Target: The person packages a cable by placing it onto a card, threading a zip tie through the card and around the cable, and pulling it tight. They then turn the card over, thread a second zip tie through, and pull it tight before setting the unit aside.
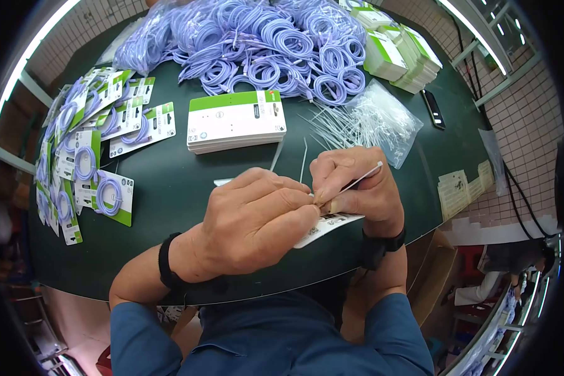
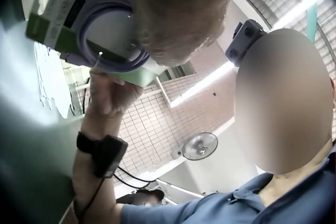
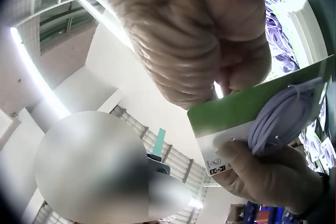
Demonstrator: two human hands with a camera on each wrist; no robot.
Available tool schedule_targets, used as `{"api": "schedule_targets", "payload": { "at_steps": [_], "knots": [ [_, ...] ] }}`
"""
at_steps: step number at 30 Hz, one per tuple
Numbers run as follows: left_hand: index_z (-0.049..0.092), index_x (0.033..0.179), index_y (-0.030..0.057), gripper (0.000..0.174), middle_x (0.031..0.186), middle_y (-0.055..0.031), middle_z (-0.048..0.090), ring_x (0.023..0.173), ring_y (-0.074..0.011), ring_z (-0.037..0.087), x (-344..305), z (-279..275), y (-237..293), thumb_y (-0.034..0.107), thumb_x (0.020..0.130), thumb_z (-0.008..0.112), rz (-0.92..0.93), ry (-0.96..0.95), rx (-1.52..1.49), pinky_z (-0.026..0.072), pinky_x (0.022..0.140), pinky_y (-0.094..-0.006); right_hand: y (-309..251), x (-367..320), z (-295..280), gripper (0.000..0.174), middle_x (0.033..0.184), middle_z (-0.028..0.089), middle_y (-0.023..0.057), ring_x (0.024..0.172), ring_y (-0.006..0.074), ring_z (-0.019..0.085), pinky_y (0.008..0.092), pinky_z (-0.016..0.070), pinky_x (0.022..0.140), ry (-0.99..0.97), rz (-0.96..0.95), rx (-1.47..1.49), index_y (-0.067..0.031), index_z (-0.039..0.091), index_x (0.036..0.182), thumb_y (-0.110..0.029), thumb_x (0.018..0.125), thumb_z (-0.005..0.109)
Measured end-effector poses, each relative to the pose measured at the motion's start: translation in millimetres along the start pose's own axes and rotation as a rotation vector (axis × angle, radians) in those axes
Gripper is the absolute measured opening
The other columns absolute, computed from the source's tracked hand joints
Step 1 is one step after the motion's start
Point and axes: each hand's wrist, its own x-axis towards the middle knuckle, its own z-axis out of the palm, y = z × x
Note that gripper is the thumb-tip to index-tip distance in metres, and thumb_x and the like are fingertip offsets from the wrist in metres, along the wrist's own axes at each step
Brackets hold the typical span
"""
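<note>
In front of the body, my left hand [image 1: 257, 219] grips a white and green cardboard card [image 3: 231, 124] along its edge. A coiled lavender cable [image 3: 283, 116] lies against the card's face; in the head view the hands hide it. My right hand [image 1: 357, 182] is at the card's other side, its thumb and fingertips pinching a thin white cable tie [image 1: 366, 174]. The tie's head end sticks out up and right past the fingers. Both hands' fingertips meet at the card. In the left wrist view the tie's tip [image 2: 100, 54] shows beside the cable coil.
A stack of cards [image 1: 235, 125] stands ahead on the green table [image 1: 169, 250]. Loose cable ties [image 1: 335, 128] spill from a clear bag [image 1: 388, 125] at right. Finished-looking carded cables [image 1: 84, 163] pile at left, coiled cables [image 1: 263, 44] at the back. A phone [image 1: 433, 109] lies right.
</note>
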Motion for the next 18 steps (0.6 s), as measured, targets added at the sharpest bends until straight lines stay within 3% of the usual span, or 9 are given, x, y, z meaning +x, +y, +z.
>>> {"api": "schedule_targets", "payload": {
  "at_steps": [2,3,6,9,10,13,14,16,18],
  "knots": [
    [0.07,0.093,0.0019,0.01,0.086,-0.0099,0.077,0.085,-0.0216,0.076,-4,7,7,0.01,0.098,0.074,-0.204,0.003,-0.223,0.0584,0.076,-0.0311,3,-4,0,0.015,0.086,0.073,0.0104,0.07,0.0147,0.062,0.028,0.046,0.062,-0.024,-0.021,0.059,0.0007,0.082,0.098,-0.004,0.084,0.083],
    [0.07,0.093,0.0019,0.01,0.086,-0.0099,0.077,0.085,-0.0216,0.076,-3,5,9,0.01,0.098,0.074,-0.206,-0.012,-0.231,0.0584,0.076,-0.0311,3,-4,3,0.017,0.086,0.072,0.0091,0.071,0.014,0.062,0.0279,0.0457,0.062,0.073,0.035,0.115,0.0009,0.081,0.102,-0.005,0.086,0.083],
    [0.067,0.112,-0.0009,0.011,0.091,-0.0107,0.074,0.087,-0.0192,0.074,3,-8,14,0.008,0.108,0.062,-0.768,-0.09,-0.446,0.0569,0.079,-0.03,4,-2,10,0.021,0.085,0.069,0.0065,0.072,0.0126,0.06,0.0278,0.045,0.062,0.258,0.139,0.228,0.0012,0.079,0.109,-0.008,0.09,0.082],
    [0.065,0.118,-0.0016,0.015,0.097,-0.0101,0.075,0.09,-0.0146,0.071,-9,4,-11,0.01,0.111,0.058,-0.842,0.076,-0.626,0.0568,0.079,-0.029,11,2,13,0.023,0.088,0.066,0.0043,0.076,0.0111,0.059,0.0281,0.0465,0.063,0.661,0.03,0.157,0.0013,0.075,0.114,-0.007,0.094,0.081],
    [0.064,0.121,-0.0019,0.017,0.1,-0.0097,0.075,0.091,-0.0123,0.07,-11,8,-19,0.011,0.112,0.055,-0.874,0.166,-0.718,0.0568,0.079,-0.0284,14,2,12,0.023,0.088,0.066,0.0043,0.076,0.0111,0.059,0.0281,0.0465,0.063,0.652,0.027,0.157,0.0013,0.075,0.114,-0.007,0.094,0.081],
    [0.063,0.122,-0.0023,0.019,0.105,-0.0085,0.075,0.092,-0.0097,0.068,-12,13,-31,0.011,0.113,0.054,-0.926,0.267,-0.791,0.0567,0.079,-0.028,20,3,11,0.024,0.092,0.067,0.0055,0.076,0.0138,0.059,0.0299,0.0471,0.064,0.636,-0.276,-0.43,-0.0009,0.076,0.111,-0.002,0.089,0.085],
    [0.062,0.123,-0.0025,0.019,0.108,-0.0079,0.074,0.092,-0.0084,0.067,-13,14,-35,0.011,0.113,0.053,-0.952,0.314,-0.831,0.0566,0.078,-0.0278,20,5,11,0.024,0.092,0.067,0.0055,0.076,0.0138,0.059,0.0299,0.0471,0.064,0.625,-0.279,-0.429,-0.0009,0.076,0.111,-0.002,0.089,0.085],
    [0.062,0.123,-0.0027,0.02,0.108,-0.008,0.074,0.092,-0.0085,0.066,-19,17,-43,0.011,0.113,0.053,-0.955,0.324,-0.84,0.0566,0.078,-0.0276,21,12,14,0.034,0.092,0.067,0.0039,0.075,0.0186,0.058,0.0323,0.0475,0.064,0.326,-0.522,-0.942,-0.0075,0.078,0.106,0.005,0.077,0.089],
    [0.062,0.124,-0.003,0.021,0.108,-0.0082,0.074,0.091,-0.0086,0.066,-22,18,-48,0.012,0.113,0.052,-0.963,0.322,-0.868,0.0565,0.078,-0.0271,27,14,22,0.035,0.092,0.066,0.0032,0.076,0.0199,0.058,0.0329,0.0475,0.064,0.29,-0.531,-1.022,-0.0095,0.078,0.105,0.004,0.074,0.09]
  ]
}}
